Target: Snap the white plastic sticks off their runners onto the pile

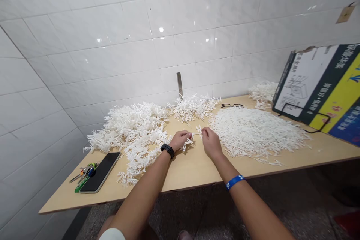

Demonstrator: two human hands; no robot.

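My left hand, with a black watch on its wrist, is closed on a small branching cluster of white plastic pieces. Close by on its right, my right hand pinches the end of a thin white strip that spans the gap between both hands. Left of my hands spreads a tangled heap of branched white pieces. On the right lies a broad, flatter pile of loose single white pieces. A smaller branched heap sits behind my hands.
A phone and keys lie at the table's left. Eyeglasses rest behind the right pile. A printed cardboard box stands at the right, near more white pieces. The tiled wall borders the back of the wooden table.
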